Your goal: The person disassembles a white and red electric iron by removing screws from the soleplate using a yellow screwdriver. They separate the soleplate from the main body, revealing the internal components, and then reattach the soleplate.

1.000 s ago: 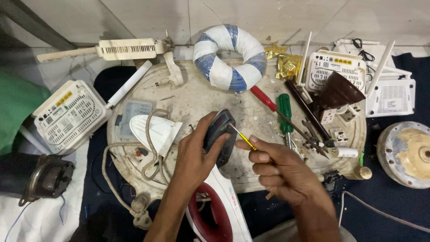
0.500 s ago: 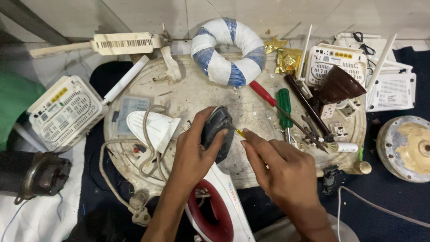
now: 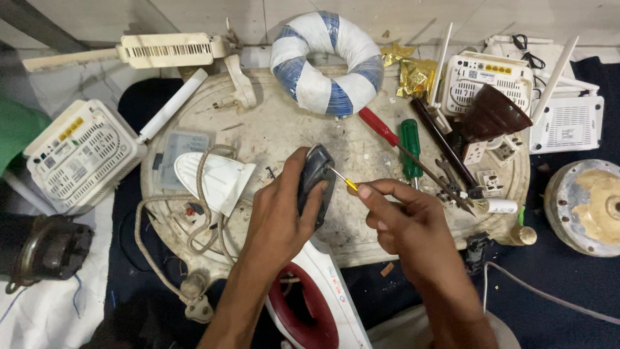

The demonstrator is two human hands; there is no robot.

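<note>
Nearest to us we see a white and red clothes iron (image 3: 316,304) lying at the near edge of the round desk (image 3: 271,129), partly under our forearms. Just beyond it our left hand (image 3: 281,216) wraps its grip around a dark grey iron handle part (image 3: 316,178), fingers pressed onto its near side and thumb up along its left edge, holding it tilted on the desk near the middle. Our right hand (image 3: 407,223) sits just to the right, its grip pinching a small yellow-handled screwdriver (image 3: 345,182) between thumb and forefinger; the metal tip touches the right side of the dark part. To the left lie a white plastic cover (image 3: 219,178) and a braided cord (image 3: 155,258) looping off the near left edge. Right of the hands we see a green screwdriver (image 3: 409,145) and a red screwdriver (image 3: 381,128) side by side. Farther off, a blue and white wire coil (image 3: 326,61) rests at the far edge, with white routers (image 3: 487,77) at the far right and another white router (image 3: 81,155) at the left.
</note>
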